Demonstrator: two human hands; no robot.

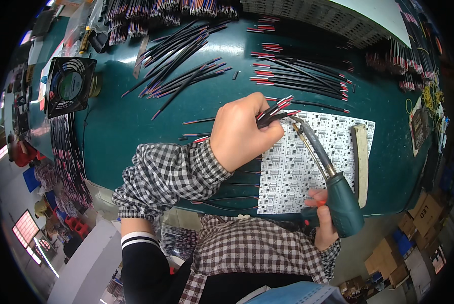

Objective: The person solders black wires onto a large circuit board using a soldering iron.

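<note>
My left hand [243, 133] is closed around a bunch of black cables [273, 111] with bared red and white wire ends pointing to the right. In my right hand [326, 225] is a soldering gun [344, 205] with a dark green handle, fingers wrapped round its grip. Its metal barrel and thin guide tube slope up and left, and the tip comes close to the cable ends at my left fingers; whether they touch I cannot tell. Beneath both lies a white sheet of small circuit boards [287, 175]. A pale narrow bar [359, 162] rests along the sheet's right side.
On the green table [227, 45], loose cables [179, 63] lie at the far left and more cables [303, 78] lie far right. A black fan [69, 86] stands at left, beside bundled cables [67, 152]. A white-topped stack [348, 20] occupies the back right.
</note>
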